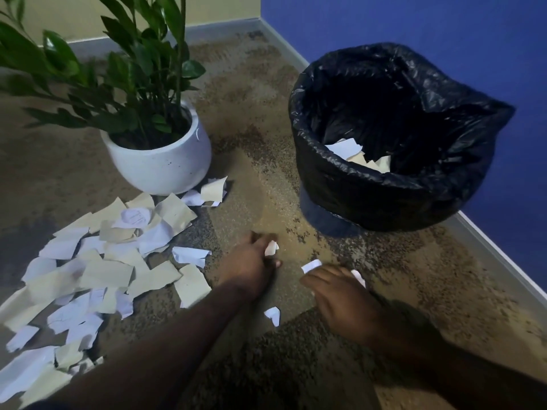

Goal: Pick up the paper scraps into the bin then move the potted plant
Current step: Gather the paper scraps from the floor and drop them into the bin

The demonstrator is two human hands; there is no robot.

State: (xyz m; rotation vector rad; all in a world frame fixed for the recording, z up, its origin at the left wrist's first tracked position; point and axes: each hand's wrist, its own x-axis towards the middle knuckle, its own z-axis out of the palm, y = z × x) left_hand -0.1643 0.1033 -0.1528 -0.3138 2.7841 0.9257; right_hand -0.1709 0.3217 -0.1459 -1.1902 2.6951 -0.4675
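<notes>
Several white and cream paper scraps [112,261] lie spread over the carpet at the left, reaching up to a white pot with a green plant [165,161]. My left hand [251,264] is low over the floor and pinches a small white scrap [271,248]. My right hand [340,297] is beside it, fingers curled round white scraps that stick out at its top [311,265]. One small loose scrap [273,315] lies between my forearms. The bin [384,187], lined with a black bag, stands at the right and holds a few scraps [358,155].
Blue wall [444,25] with a grey baseboard runs along the right, close behind the bin. A yellow wall [74,16] stands behind the plant. Speckled brown carpet [260,119] lies between pot and bin.
</notes>
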